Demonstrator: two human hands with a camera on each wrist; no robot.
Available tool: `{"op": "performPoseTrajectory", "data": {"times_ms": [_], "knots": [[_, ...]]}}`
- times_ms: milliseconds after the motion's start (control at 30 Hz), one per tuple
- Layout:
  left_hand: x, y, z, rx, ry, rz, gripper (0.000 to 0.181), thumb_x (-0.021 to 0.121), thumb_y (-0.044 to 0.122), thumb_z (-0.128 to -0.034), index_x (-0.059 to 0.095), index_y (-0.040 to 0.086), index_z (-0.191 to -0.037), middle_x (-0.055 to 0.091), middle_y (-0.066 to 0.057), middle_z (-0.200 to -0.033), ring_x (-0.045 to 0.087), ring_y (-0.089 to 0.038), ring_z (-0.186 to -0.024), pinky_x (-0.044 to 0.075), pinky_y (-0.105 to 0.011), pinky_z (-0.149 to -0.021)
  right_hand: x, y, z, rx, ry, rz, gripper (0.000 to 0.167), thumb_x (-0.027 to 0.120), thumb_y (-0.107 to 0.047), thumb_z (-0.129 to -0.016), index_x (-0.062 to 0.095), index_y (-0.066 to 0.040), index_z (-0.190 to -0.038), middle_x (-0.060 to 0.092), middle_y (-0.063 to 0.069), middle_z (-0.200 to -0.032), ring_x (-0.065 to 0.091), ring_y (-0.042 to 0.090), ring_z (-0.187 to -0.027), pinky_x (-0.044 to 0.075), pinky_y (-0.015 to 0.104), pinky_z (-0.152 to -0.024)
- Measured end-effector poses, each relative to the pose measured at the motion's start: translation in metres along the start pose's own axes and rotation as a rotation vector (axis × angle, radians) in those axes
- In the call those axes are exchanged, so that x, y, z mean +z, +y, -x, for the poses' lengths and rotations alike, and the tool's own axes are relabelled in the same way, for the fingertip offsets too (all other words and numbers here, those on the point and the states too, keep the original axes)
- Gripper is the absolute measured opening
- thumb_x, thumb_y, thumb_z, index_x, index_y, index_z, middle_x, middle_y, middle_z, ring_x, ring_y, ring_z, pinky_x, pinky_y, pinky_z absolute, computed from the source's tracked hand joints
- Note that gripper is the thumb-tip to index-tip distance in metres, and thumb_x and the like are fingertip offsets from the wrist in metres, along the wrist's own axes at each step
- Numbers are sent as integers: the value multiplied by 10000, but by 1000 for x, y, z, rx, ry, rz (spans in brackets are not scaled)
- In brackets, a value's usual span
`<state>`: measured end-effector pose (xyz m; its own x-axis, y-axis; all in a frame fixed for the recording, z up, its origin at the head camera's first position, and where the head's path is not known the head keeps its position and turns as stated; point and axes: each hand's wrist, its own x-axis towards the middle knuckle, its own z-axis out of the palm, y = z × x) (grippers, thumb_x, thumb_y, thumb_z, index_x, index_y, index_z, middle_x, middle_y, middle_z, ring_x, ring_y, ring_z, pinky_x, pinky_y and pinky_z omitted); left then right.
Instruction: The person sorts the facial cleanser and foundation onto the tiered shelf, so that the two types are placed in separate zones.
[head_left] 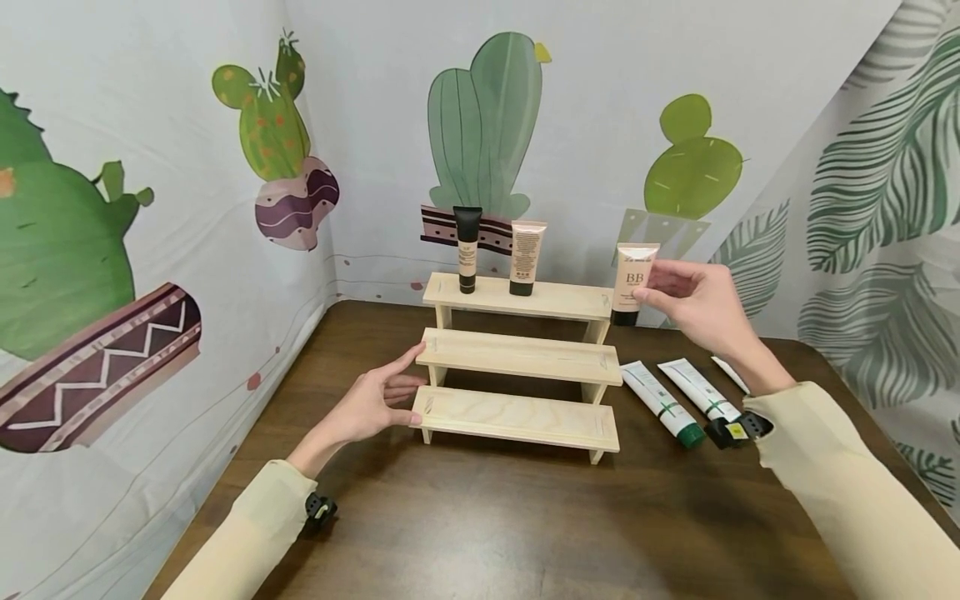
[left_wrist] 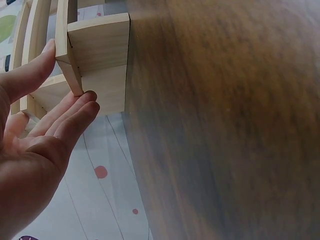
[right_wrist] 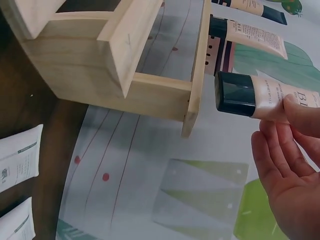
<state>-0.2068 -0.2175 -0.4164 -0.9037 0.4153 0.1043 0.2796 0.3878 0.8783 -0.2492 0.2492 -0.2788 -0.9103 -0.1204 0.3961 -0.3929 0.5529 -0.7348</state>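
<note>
In the head view my right hand [head_left: 701,304] pinches a beige BB cream tube [head_left: 634,279], black cap down, at the right end of the top shelf. The right wrist view shows the same BB cream tube [right_wrist: 270,97] apart from the shelf, thumb on its front. A three-step wooden rack [head_left: 517,358] stands on the table. My left hand [head_left: 367,404] touches the rack's left side, thumb at the lowest step and fingers along the middle one. Two more cosmetic tubes stand on the top step: a slim black-and-beige tube [head_left: 467,250] and a beige tube [head_left: 528,258].
Right of the rack, white tubes lie on the brown table [head_left: 420,525]; the nearest white tube [head_left: 663,404] has a green cap. Another white tube [head_left: 697,387] is beside it, and a third is partly hidden by the right wrist. A cactus-print cloth [head_left: 375,125] hangs behind.
</note>
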Motion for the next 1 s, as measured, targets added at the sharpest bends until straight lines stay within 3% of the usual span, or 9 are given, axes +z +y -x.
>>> {"op": "performPoseTrajectory", "data": {"times_ms": [133,533,800,1000], "knots": [[0,0,0,4,0,2,1102,878,-89,-800,298,218,-1686,659,-269,-1341,633,-378,-1271,510,-489,-1098,8,-1,-10,-2,22,-49,398,836,-161,-937,739,7,-1285,791,61,-1078,723,-13,-901,565,129,-749],[0,-2,0,8,1,15,1101,876,-93,-799,302,220,-1685,659,-274,-1339,630,-387,-1275,503,-500,-1103,32,-5,-32,1,24,-147,404,813,-133,-953,715,29,-1310,785,106,-1100,721,7,-885,564,153,-792],[0,-2,1,8,-2,27,1106,874,-104,-794,300,214,-1685,655,-276,-1343,627,-386,-1277,501,-501,-1106,48,-3,-41,-16,24,-164,427,817,-80,-937,695,70,-1318,758,238,-1102,709,1,-836,567,138,-769],[0,-3,1,9,-1,38,1107,872,-112,-790,308,220,-1683,663,-281,-1324,637,-404,-1257,512,-487,-1093,55,-3,-44,13,33,-168,447,829,-96,-933,692,52,-1331,749,249,-1127,709,14,-853,575,143,-792]]}}
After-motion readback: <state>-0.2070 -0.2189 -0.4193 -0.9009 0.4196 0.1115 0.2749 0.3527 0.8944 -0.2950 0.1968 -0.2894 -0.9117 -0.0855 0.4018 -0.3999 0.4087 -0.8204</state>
